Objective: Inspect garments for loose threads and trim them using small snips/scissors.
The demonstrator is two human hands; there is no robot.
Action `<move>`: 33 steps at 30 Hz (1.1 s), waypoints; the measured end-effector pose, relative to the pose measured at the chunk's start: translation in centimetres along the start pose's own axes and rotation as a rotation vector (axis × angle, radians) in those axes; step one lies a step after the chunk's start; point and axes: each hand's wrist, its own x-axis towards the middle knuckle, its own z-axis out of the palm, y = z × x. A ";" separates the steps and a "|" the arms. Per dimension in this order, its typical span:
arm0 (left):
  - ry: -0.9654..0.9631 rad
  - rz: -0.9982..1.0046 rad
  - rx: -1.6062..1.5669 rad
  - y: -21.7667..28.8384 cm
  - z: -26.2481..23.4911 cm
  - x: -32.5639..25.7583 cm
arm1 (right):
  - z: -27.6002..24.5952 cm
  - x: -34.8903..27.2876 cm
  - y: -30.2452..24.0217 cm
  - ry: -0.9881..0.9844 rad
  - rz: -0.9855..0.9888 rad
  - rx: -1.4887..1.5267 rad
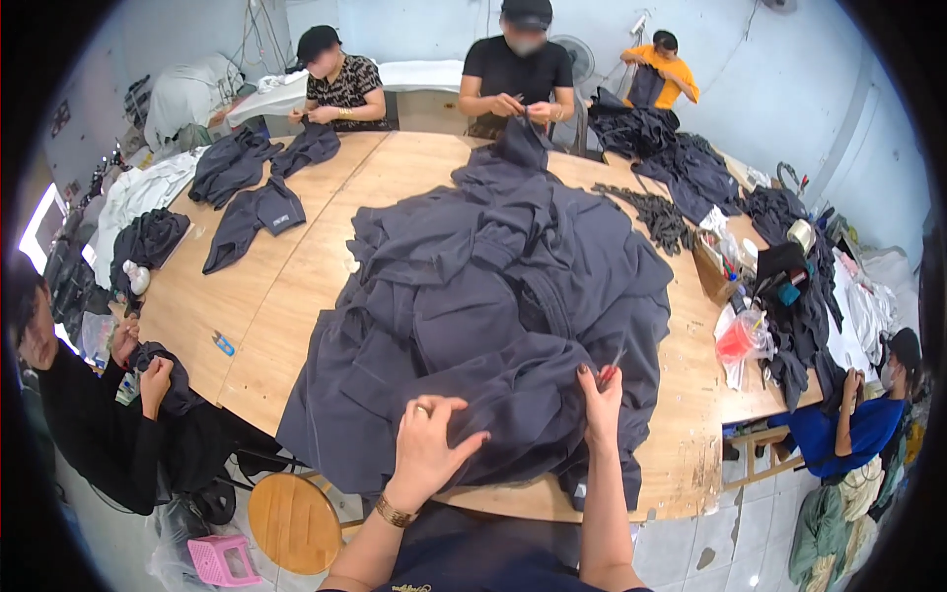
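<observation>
A large heap of dark grey garments (464, 316) is spread over the table in front of me, with waistbands and seams showing in its folds. My left hand (432, 444) is over the near side of the heap, its thumb held well apart from the bent fingers and nothing in its grasp. To its right, my right hand (600, 409) is closed around small red-handled thread snips (609, 372), their thin blades pointing up and away from me. The hand's lower fingers are partly hidden beside the cloth.
Blue snips (224, 342) lie on the wooden table (286, 296) at left. A red drink cup (735, 341) and a cardboard box (712, 271) stand at right. Several co-workers handle dark garments around the table. A round wooden stool (294, 523) and a pink plastic stool (222, 560) are below left.
</observation>
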 end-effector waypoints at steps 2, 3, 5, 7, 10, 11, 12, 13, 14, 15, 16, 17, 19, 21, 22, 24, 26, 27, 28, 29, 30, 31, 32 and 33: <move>-0.047 -0.010 0.021 -1.8 1.6 -1.2 | -0.4 -0.7 -2.2 -0.089 0.120 0.138; -0.071 0.003 -0.009 -2.5 1.7 -1.4 | -0.5 -1.3 -3.5 -0.168 0.261 0.266; -0.183 -0.263 -0.416 -3.2 0.5 -1.4 | -0.1 -1.7 -5.5 -0.287 0.211 0.376; 0.026 -0.247 -0.577 -3.5 -1.8 -0.7 | 1.0 -2.3 -8.5 -0.312 0.048 0.289; 0.404 0.023 -0.362 -1.6 -7.5 1.1 | 3.1 -2.7 -12.8 -0.358 -0.244 0.143; 0.521 0.098 -0.293 -1.5 -8.7 1.3 | 4.2 -2.9 -13.9 -0.385 -0.279 0.144; 0.621 0.128 -0.221 -1.6 -9.5 1.5 | 5.2 -2.6 -14.0 -0.380 -0.378 0.127; 0.714 0.156 -0.147 -1.9 -10.1 1.9 | 6.4 -2.0 -13.9 -0.373 -0.473 0.107; 0.716 0.135 -0.068 -2.9 -10.7 2.2 | 8.1 -0.8 -13.3 -0.377 -0.598 0.095; 0.701 0.113 -0.006 -4.3 -10.7 2.5 | 9.4 0.5 -11.9 -0.370 -0.720 0.066; 0.611 0.019 -0.006 -5.5 -10.9 2.8 | 10.7 1.1 -10.8 -0.377 -0.618 0.040; 0.516 -0.069 -0.015 -6.8 -10.3 2.7 | 11.5 1.8 -8.9 -0.375 -0.519 0.008; 0.398 -0.219 0.080 -8.9 -8.9 0.6 | 11.8 3.2 -3.3 -0.454 -0.509 -0.102; 0.341 -0.249 0.034 -10.5 -7.7 -1.3 | 10.9 2.8 1.5 -0.378 -0.362 -0.162; 0.305 -0.316 -0.002 -11.1 -7.4 -2.2 | 10.6 2.6 3.2 -0.322 -0.382 -0.052; 0.269 -0.468 -0.071 -11.1 -7.4 -3.3 | 11.0 1.0 1.9 -0.312 -0.385 -0.115; 0.318 -0.456 -0.097 -10.9 -7.2 -3.0 | 11.1 1.0 2.0 -0.319 -0.425 -0.097; 0.373 -0.439 -0.117 -10.8 -7.0 -2.5 | 10.6 1.3 2.4 -0.308 -0.431 -0.102; 0.385 -0.393 -0.141 -10.4 -6.8 -1.6 | 10.1 1.5 2.7 -0.317 -0.429 -0.108; 0.386 -0.389 -0.146 -10.2 -6.1 -0.7 | 9.9 1.6 2.9 -0.337 -0.424 -0.110; 0.371 -0.341 -0.188 -9.9 -5.4 0.3 | 9.6 1.4 3.0 -0.334 -0.413 -0.118; 0.355 -0.293 -0.231 -9.7 -4.5 1.5 | 9.4 1.4 2.9 -0.329 -0.417 -0.123; 0.341 -0.261 -0.283 -9.8 -3.4 2.7 | 9.3 1.3 2.7 -0.297 -0.434 -0.176; 0.331 -0.228 -0.313 -9.7 -2.4 3.8 | 9.4 1.1 2.6 -0.267 -0.453 -0.229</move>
